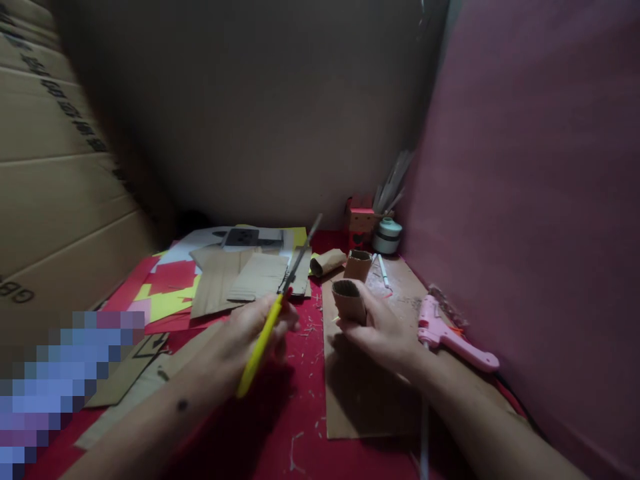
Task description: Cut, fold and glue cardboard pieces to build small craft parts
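Observation:
Yellow-handled scissors [260, 347] are in my left hand [257, 327], tilted with their grey blades pointing up and away; that hand is slightly blurred and its fingers are closed around them. My right hand [380, 323] grips a short brown cardboard tube [350, 303] whose open end faces up, above a flat cardboard sheet [350, 413]. Just behind it stands a second cardboard tube [359, 265], and a third tube [329, 262] lies on its side to the left.
A pink glue gun [455, 340] lies at the right. Cardboard pieces [215, 287] and coloured paper [173, 277] cover the back left of the red tabletop [305, 400]. Behind are a red box figure [361, 223] and a light blue jar [387, 235]. A large carton [65, 167] rises at left.

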A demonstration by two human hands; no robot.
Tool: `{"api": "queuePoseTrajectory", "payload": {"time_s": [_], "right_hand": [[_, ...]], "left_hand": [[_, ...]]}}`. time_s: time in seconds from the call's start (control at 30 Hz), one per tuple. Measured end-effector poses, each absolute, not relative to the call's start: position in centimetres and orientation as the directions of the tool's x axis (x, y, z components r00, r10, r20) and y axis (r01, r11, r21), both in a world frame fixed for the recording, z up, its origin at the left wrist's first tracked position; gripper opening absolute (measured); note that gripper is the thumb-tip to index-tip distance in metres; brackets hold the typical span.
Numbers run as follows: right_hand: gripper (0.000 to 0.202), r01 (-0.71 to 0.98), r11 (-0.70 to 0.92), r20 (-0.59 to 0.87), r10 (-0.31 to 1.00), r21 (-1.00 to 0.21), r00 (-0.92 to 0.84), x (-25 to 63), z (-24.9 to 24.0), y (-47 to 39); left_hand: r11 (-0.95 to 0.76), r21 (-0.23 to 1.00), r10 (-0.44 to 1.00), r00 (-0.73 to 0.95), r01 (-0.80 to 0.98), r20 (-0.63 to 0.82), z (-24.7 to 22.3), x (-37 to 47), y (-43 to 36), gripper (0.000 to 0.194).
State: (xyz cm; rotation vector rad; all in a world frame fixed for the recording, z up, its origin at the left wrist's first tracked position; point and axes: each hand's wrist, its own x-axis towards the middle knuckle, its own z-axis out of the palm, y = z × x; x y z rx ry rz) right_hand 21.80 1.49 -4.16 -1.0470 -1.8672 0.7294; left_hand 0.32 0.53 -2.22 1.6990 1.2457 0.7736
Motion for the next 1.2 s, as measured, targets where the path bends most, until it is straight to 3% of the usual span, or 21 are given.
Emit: {"api": "queuePoseTrajectory", "payload": {"time_s": [0.03,0.07,0.17,0.27,0.4,0.63,0.73,0.83,0.9,1.0,1.2], "right_hand": [[0.037,0.449,0.537,0.443,0.843,-0.714,-0.304,21.7,-4.2,1.3],[0.042,0.508,0.581,0.485,0.813,-0.636,-0.322,21.6,-4.3,1.2],[0.057,0.612,0.639,0.556,0.749,-0.465,-0.36,21.1,-4.8,0.7],[0.057,0.648,0.656,0.57,0.722,-0.387,-0.391,20.8,-5.1,0.2],[0.04,0.597,0.648,0.527,0.751,-0.473,-0.398,20.5,-4.6,-0.2],[0.042,0.521,0.586,0.495,0.808,-0.621,-0.318,20.8,-4.1,-0.1],[0.042,0.586,0.527,0.515,0.832,-0.616,-0.207,21.1,-4.4,0.6],[0.043,0.614,0.506,0.55,0.824,-0.606,-0.136,21.4,-4.7,1.4],[0.043,0.615,0.507,0.572,0.813,-0.603,-0.11,21.6,-4.9,1.7],[0.046,0.625,0.496,0.575,0.813,-0.603,-0.092,21.7,-5.2,2.0],[0.05,0.602,0.536,0.602,0.791,-0.592,-0.112,21.7,-5.6,2.2]], "left_hand": [[0.018,0.94,0.949,0.29,0.341,-0.123,-2.1,1.0,0.4,0.027],[0.076,0.966,0.945,0.291,0.245,-0.148,-2.0,1.7,0.2,0.029],[0.098,0.993,0.955,0.276,0.068,-0.113,-1.8,3.5,-0.5,0.039],[0.062,0.994,0.975,0.208,0.091,-0.08,-2.0,4.4,-0.7,0.047],[0.024,0.995,0.976,0.214,0.099,-0.045,-2.1,4.4,-0.7,0.048],[0.001,0.97,0.977,0.204,0.245,-0.052,-1.6,3.2,-0.3,0.028],[-0.171,0.816,0.961,0.277,0.552,0.014,-1.3,2.1,-0.2,0.021],[-0.335,0.441,0.937,0.344,0.833,0.063,-1.1,1.2,-0.2,0.017],[-0.339,0.281,0.938,0.346,0.898,0.023,-1.0,1.0,-0.3,0.019],[-0.337,0.219,0.936,0.352,0.916,-0.032,-1.2,1.0,-0.3,0.021],[-0.371,0.165,0.926,0.378,0.914,-0.01,-1.4,1.3,-0.4,0.021]]}}
